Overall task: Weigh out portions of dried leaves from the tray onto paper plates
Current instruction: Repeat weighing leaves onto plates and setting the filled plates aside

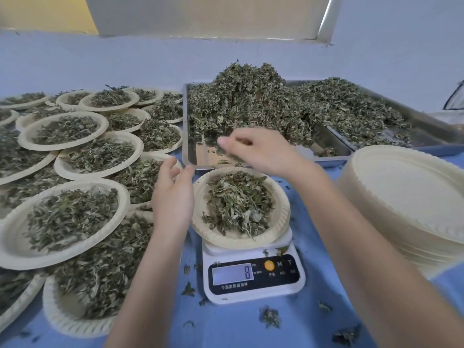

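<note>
A paper plate (278, 223) with a small heap of dried leaves (238, 202) sits on a white kitchen scale (253, 277) whose display reads 8. My left hand (173, 194) holds the plate's left rim, thumb curled over the edge. My right hand (256, 151) hovers over the near edge of the metal tray (190, 151), fingers bunched together as if pinching leaves; what they hold is blurred. The tray carries a tall pile of dried leaves (248, 101).
Many filled paper plates (62, 222) overlap across the left of the blue table. A stack of empty plates (411, 197) stands at the right. A second leaf tray (431, 131) lies behind it. Leaf scraps (270, 316) dot the cloth near the scale.
</note>
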`<move>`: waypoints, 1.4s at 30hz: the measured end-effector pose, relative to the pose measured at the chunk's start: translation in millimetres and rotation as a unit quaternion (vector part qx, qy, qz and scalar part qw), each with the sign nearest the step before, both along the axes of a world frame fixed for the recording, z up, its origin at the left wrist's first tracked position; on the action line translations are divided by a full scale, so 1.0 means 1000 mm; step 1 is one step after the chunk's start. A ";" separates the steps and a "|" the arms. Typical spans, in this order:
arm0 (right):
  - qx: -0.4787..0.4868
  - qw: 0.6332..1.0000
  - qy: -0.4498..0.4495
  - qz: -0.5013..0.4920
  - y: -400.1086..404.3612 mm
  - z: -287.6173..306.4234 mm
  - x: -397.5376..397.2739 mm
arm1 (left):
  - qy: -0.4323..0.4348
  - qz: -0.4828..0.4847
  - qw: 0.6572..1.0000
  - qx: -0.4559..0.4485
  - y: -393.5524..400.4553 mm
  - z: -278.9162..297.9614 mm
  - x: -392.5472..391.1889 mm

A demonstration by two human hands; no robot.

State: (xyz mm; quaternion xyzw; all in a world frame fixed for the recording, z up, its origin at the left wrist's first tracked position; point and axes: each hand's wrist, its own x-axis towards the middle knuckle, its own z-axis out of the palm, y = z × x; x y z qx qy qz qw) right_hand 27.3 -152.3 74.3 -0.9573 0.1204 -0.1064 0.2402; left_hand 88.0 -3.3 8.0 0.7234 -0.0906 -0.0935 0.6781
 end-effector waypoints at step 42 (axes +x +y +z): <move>-0.180 0.983 0.014 -0.026 0.035 -0.029 -0.034 | 0.015 0.001 1.000 0.006 0.002 0.000 0.002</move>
